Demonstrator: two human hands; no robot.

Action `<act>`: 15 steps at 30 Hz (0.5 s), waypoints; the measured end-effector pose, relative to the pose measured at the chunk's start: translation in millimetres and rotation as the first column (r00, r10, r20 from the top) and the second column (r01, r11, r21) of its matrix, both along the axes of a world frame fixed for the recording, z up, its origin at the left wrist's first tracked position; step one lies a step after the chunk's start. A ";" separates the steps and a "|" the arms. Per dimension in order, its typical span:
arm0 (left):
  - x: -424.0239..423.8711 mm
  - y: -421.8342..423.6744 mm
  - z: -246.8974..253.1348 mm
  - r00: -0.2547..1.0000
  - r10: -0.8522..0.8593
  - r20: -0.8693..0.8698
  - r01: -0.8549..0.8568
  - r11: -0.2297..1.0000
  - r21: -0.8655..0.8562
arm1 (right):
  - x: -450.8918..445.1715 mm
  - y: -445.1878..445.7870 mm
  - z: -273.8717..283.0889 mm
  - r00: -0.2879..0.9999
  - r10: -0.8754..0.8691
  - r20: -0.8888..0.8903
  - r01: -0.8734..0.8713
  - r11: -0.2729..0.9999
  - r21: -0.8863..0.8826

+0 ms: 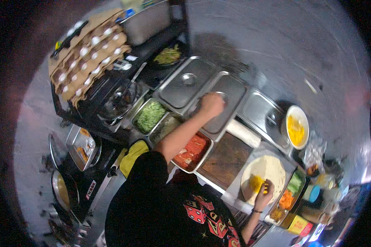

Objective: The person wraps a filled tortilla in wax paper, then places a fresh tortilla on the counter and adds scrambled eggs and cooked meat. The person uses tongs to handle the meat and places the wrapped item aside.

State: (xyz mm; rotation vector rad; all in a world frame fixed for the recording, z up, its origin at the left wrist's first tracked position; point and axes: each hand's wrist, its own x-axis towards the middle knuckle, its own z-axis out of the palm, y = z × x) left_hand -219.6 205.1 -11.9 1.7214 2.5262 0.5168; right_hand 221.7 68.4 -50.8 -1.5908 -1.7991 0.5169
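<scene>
My left hand [212, 105] reaches forward and grips the knob of a stainless steel pan lid [236, 92], which my fingers mostly hide. My right hand [267, 191] is over a large flour tortilla [270, 166], its fingers curled around some yellow shreds that look like cheese. A small heap of the same yellow shreds [256, 182] lies on the tortilla beside my fingertips. Under the tortilla is a pale sheet [232, 197]. Left of it a brown wooden board [225, 156] lies next to a pan of red sauce [194, 151], partly covered by my left forearm.
Chopped green vegetables [151, 115] fill a pan at left. Two more steel lids [181, 89] flank the gripped one. A white bowl of yellow shreds [289, 132] stands at right, above a tray of cut vegetables [287, 200]. Egg cartons [88, 58] sit at the upper left.
</scene>
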 end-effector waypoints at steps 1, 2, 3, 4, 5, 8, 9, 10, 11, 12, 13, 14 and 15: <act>-5.6 8.7 -10.3 1.000 -0.014 0.006 0.014 0.998 -0.061 | -26.9 -9.1 7.0 1.000 -0.025 -0.019 0.024 0.998 -0.056; -9.4 13.2 -14.7 0.994 -0.108 -0.002 0.108 0.994 0.007 | -50.4 -17.7 21.1 1.000 -0.003 -0.019 0.001 0.996 -0.095; -15.8 12.0 -18.4 0.979 -0.202 -0.020 0.203 0.977 0.072 | -65.4 -24.6 24.0 0.999 0.043 0.016 -0.041 0.995 -0.086; -20.0 9.3 -12.0 0.969 -0.242 -0.040 0.245 0.964 0.099 | -81.8 -31.3 31.1 0.998 0.061 0.016 -0.059 0.995 -0.079; -24.9 5.2 -6.2 0.959 -0.277 -0.060 0.283 0.951 0.126 | -96.2 -35.8 40.7 0.996 0.083 0.018 -0.082 0.994 -0.072; -37.4 -9.6 29.6 0.984 -0.176 -0.040 0.179 0.928 0.327 | -113.7 -35.4 50.9 0.993 0.094 0.064 -0.090 0.994 -0.069; -49.7 -12.1 46.0 0.985 -0.171 -0.016 0.167 0.930 0.329 | -118.0 -35.0 54.1 0.989 0.107 0.102 -0.102 0.994 -0.046; -66.5 -11.5 53.3 0.985 -0.168 -0.028 0.169 0.941 0.293 | -130.1 -30.3 61.1 0.993 0.090 0.080 -0.082 0.992 -0.094; -80.6 -7.5 56.5 0.985 -0.170 -0.039 0.174 0.949 0.262 | -136.8 -23.9 64.0 0.990 0.124 0.074 -0.118 0.990 -0.079; -96.9 -4.0 48.9 0.988 -0.117 -0.103 0.143 0.946 0.289 | -148.2 -15.6 70.7 0.986 0.145 0.083 -0.135 0.984 -0.114; -112.4 -2.3 42.1 0.991 -0.091 -0.098 0.113 0.963 0.245 | -161.2 -5.9 76.6 0.982 0.167 0.089 -0.153 0.977 -0.146; -130.5 -0.2 35.7 0.994 -0.103 -0.027 0.106 0.988 0.116 | -171.2 6.3 66.0 0.968 0.238 0.078 -0.235 0.971 -0.046; -134.8 -0.7 37.6 0.993 -0.117 0.012 0.116 0.992 0.056 | -172.3 13.9 56.4 0.960 0.268 0.084 -0.273 0.961 0.055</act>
